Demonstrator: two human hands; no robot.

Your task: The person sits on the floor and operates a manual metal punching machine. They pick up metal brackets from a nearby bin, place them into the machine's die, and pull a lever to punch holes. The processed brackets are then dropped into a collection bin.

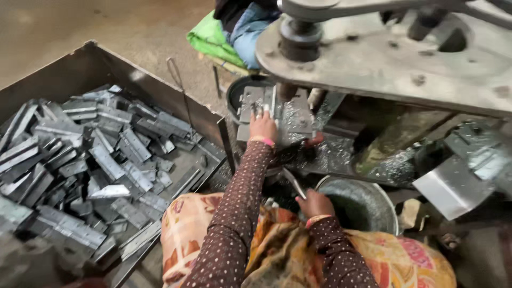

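Nearest to us, our lap (277, 250) is covered in patterned orange cloth, and both dotted brown sleeves reach forward from it.

Our right hand (314, 204) sits just above the lap, closed around the lower end of a thin metal rod (294, 183) that slants up and to the left. Directly beside this hand, on the right, stands a round metal bucket (368, 205). Its interior is dark, and we cannot tell what it contains.

To our left lies a large open steel bin (80, 64). It holds a loose heap of grey metal hinges (101, 160) (flat strips, lying at all angles and overlapping), piled deepest toward its left side. A bent wire hook (178, 85) stands against the bin's far wall.

Farther forward, our left hand (263, 127) rests palm down, fingers spread flat, on a hinge plate (277, 114) that lies on the press bed. The hand presses on the plate rather than clasping it. Metal shavings (341, 152) are scattered around the plate and across the bed.

Above the plate, the press head (301, 34) hangs from a heavy grey press frame (394, 64). A dark round tub (240, 90) sits just behind the plate; its contents are hidden.

Farthest away, a green bundle (210, 37) lies on the floor.
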